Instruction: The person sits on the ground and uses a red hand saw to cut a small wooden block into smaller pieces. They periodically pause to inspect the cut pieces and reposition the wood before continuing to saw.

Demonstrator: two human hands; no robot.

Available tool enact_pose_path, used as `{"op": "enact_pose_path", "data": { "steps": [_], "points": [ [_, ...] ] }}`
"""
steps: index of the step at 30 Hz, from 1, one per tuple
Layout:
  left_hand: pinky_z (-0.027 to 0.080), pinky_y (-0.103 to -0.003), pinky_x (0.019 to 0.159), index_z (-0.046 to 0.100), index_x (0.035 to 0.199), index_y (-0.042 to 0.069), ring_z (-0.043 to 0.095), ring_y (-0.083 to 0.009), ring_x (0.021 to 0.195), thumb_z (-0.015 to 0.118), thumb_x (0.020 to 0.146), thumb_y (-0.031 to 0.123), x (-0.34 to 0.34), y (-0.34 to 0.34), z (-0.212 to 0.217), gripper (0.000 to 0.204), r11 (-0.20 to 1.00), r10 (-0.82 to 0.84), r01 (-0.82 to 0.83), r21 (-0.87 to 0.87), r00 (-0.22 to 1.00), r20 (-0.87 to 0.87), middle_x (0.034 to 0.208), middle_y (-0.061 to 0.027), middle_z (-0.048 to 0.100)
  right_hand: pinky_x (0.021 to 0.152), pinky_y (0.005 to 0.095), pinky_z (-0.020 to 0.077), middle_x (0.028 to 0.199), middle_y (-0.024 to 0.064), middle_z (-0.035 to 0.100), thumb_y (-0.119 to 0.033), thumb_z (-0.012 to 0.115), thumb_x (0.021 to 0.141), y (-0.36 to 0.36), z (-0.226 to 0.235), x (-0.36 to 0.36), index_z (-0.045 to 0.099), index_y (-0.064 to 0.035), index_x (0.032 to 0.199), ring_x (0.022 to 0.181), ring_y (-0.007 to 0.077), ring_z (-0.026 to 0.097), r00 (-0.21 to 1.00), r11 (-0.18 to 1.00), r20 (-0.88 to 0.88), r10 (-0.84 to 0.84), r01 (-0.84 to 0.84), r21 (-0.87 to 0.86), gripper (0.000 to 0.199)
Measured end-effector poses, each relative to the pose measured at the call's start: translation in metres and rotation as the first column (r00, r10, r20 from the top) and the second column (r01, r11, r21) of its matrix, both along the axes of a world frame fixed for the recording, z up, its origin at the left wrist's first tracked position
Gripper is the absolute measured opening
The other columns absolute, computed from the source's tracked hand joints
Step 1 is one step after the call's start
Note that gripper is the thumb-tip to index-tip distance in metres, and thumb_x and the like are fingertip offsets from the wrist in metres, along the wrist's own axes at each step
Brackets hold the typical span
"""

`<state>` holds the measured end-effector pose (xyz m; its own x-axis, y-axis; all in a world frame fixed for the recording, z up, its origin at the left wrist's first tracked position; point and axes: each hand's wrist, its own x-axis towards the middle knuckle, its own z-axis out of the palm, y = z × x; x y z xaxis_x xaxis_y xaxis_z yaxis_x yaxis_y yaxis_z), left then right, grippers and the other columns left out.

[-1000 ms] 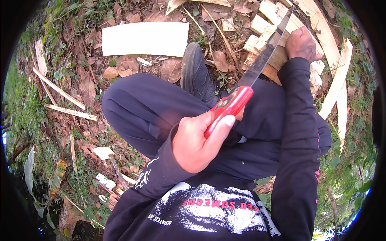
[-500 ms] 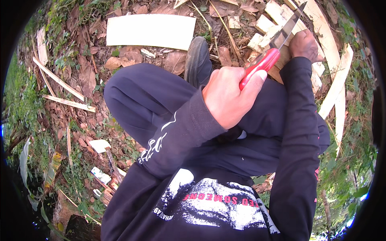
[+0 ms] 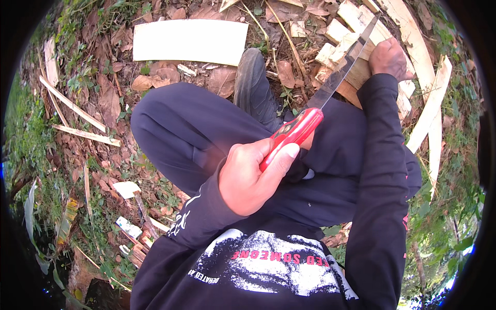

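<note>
1. Nearest the camera, a black sweatshirt [image 3: 268, 268] with a white and red print fills the lower picture; its lower part is cut off by the edge.
2. Just above it, the left hand [image 3: 248, 178] is closed tight around the red handle of a long knife [image 3: 310, 113], thumb laid along the grip.
3. Under that hand, bent legs in dark trousers [image 3: 196, 129] hide much of the ground; a dark shoe [image 3: 253, 88] pokes out beyond the knee.
4. From the handle, the grey blade slants up and right, its tip reaching the stacked pale wood pieces [image 3: 346, 51].
5. At the far right, the right hand [image 3: 388, 57] is curled over the wood pieces beside the blade; what its fingers grip is hidden.
6. Left of the legs, thin pale splints [image 3: 77, 111] lie on dry leaves and grass.
7. Farthest off, a flat pale board [image 3: 191, 42] rests on the leaf litter, and long curved slats [image 3: 434, 108] lie at the right.
</note>
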<state>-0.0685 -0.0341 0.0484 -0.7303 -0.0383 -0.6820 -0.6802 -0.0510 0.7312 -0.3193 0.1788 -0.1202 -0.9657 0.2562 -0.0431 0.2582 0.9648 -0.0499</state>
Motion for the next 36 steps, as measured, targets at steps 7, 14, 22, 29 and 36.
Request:
{"op": "enact_pose_path", "data": {
  "steps": [7,14,22,29,36],
  "points": [
    [0.037,-0.030,0.048,0.062,0.076,-0.006,0.043,-0.0072,0.052,0.058,0.099,0.029,-0.030,0.004,-0.027,0.042,0.982,-0.152,0.132,-0.136,0.977,-0.147,0.055,-0.0053,0.050,0.105,0.0639,0.0175,0.108,0.0154,0.071,-0.031,0.037,0.087,0.014,-0.001,-0.001,0.072,-0.0219,0.095,0.107,0.0348,0.064,0.999,0.999,-0.014,-0.032,0.032,0.003,0.037],
    [0.040,-0.030,0.049,0.062,0.075,-0.005,0.049,-0.0075,0.053,0.060,0.098,0.028,-0.015,-0.005,-0.019,0.040,0.996,-0.056,0.042,-0.074,0.979,-0.196,0.055,-0.0065,0.052,0.102,0.0663,0.0205,0.110,0.0134,0.071,-0.030,0.038,0.088,0.016,-0.009,-0.013,0.070,-0.0239,0.098,0.107,0.0346,0.064,0.999,1.000,-0.053,-0.009,0.010,0.007,0.034],
    [0.039,-0.027,0.050,0.060,0.074,-0.002,0.048,-0.0064,0.054,0.058,0.099,0.028,0.014,-0.011,-0.033,0.039,0.998,-0.029,0.025,-0.056,0.997,-0.066,0.057,-0.0018,0.054,0.103,0.0546,0.0223,0.096,0.0131,0.073,-0.027,0.042,0.087,0.006,-0.001,-0.008,0.071,-0.0214,0.095,0.097,0.0319,0.067,0.996,0.999,-0.084,-0.030,0.032,0.023,0.031],
    [0.030,-0.021,0.050,0.057,0.073,0.001,0.039,-0.0016,0.054,0.059,0.099,0.030,-0.022,-0.009,-0.050,0.039,0.968,0.250,-0.248,0.034,0.957,-0.147,0.060,0.0042,0.048,0.101,0.0536,0.0258,0.099,0.0106,0.072,-0.031,0.039,0.088,0.005,-0.001,0.004,0.070,-0.0227,0.089,0.098,0.0314,0.065,0.994,1.000,-0.111,-0.018,0.019,0.014,0.032],
    [0.028,-0.019,0.051,0.059,0.089,0.000,0.037,-0.0008,0.055,0.060,0.098,0.026,-0.022,-0.010,-0.082,0.028,0.914,0.405,-0.398,0.077,0.888,-0.217,0.066,0.0047,0.048,0.098,0.0508,0.0269,0.082,0.0111,0.071,-0.031,0.043,0.085,0.008,0.001,0.006,0.069,-0.0176,0.082,0.085,0.0311,0.064,0.979,0.998,-0.202,0.013,-0.025,-0.054,0.029]
  ]
}}
